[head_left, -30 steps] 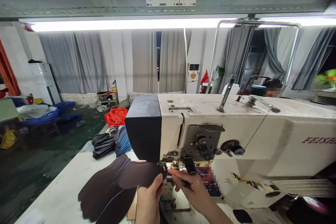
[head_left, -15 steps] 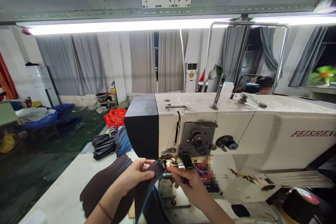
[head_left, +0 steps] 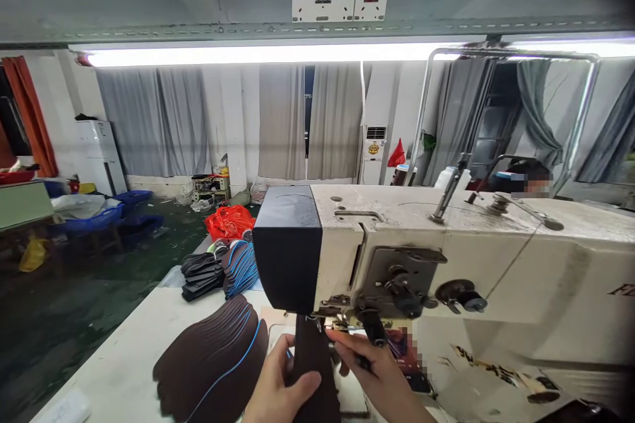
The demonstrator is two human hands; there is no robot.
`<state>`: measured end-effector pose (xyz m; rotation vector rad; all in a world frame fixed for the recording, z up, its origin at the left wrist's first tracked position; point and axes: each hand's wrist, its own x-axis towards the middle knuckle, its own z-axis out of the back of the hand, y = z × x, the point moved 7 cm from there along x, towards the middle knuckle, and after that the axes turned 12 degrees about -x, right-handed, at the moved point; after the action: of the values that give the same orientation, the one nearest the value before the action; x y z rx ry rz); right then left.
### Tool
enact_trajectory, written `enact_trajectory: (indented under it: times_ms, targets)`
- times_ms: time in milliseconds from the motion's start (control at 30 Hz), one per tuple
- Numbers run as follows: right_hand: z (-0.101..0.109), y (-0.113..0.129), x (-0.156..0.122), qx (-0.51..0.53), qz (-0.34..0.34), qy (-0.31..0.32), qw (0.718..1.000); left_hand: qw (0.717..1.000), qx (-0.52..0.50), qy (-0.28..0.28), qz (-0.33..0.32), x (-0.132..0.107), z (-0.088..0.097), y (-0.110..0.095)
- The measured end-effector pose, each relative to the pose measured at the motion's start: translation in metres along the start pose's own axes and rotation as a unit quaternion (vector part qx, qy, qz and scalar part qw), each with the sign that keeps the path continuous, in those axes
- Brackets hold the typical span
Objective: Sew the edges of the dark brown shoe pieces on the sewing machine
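The left hand [head_left: 285,380] pinches one dark insole [head_left: 313,360] beneath one sewing machine [head_left: 481,251]; the right hand [head_left: 374,370] bends beside it, its grip unclear. Leftward lies one fanned stack [head_left: 213,357]; beyond, two bundles [head_left: 203,272], one red bag [head_left: 229,221], contents hidden, and a blue tub [head_left: 110,215] holding pale sheeting [head_left: 82,203].

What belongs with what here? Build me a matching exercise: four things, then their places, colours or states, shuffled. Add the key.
1. left hand
2. fanned brown pieces
3. sewing machine
4. plastic bag

A. pale, with a black end cover
B. bright red
C. holding a dark piece
D. spread on the white table

Pairs: 1-C, 2-D, 3-A, 4-B
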<state>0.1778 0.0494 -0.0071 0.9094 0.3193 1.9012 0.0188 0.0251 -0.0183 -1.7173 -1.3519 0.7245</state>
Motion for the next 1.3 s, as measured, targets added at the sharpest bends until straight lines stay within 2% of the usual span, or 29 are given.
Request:
enact_trajectory:
  times_ms: [133,200,300,367,400,567,667,800,933,1100,1300]
  targets:
    - [0.002,0.001,0.0,-0.017,-0.007,-0.005,1.0,0.999,0.048,-0.009,-0.011,-0.009,0.01,0.004]
    - [0.003,0.003,0.0,-0.015,-0.008,-0.005,1.0,0.998,0.047,-0.03,-0.004,-0.016,0.018,0.008]
    - [0.004,0.006,0.001,0.013,0.003,0.002,1.0,0.991,0.024,-0.131,0.016,-0.028,0.04,0.014]
    - [0.006,0.007,0.001,0.014,0.003,-0.008,1.0,0.985,0.01,-0.168,0.035,-0.032,0.048,0.013]
    - [0.006,0.008,0.001,0.01,0.001,-0.012,1.0,0.986,0.004,-0.16,0.044,-0.032,0.046,0.011]
    - [0.006,0.011,0.001,0.028,0.001,-0.003,1.0,0.997,-0.019,-0.037,0.064,-0.02,0.018,-0.015]
    - [0.005,0.011,0.001,0.028,0.0,0.001,1.0,0.998,-0.017,-0.019,0.062,-0.011,0.01,-0.027]
    - [0.002,0.006,0.002,0.011,0.016,0.02,1.0,0.998,-0.038,-0.006,0.058,-0.002,0.003,-0.028]
    - [0.0,0.004,0.002,-0.001,0.019,0.025,1.0,0.998,-0.038,-0.033,0.041,0.003,0.003,-0.022]
    - [0.005,0.01,0.002,0.025,-0.004,0.003,1.0,0.995,-0.023,-0.083,0.049,0.006,0.004,-0.014]
    - [0.002,0.007,0.001,0.014,-0.011,0.005,1.0,0.994,-0.033,-0.096,0.032,0.016,0.0,-0.016]
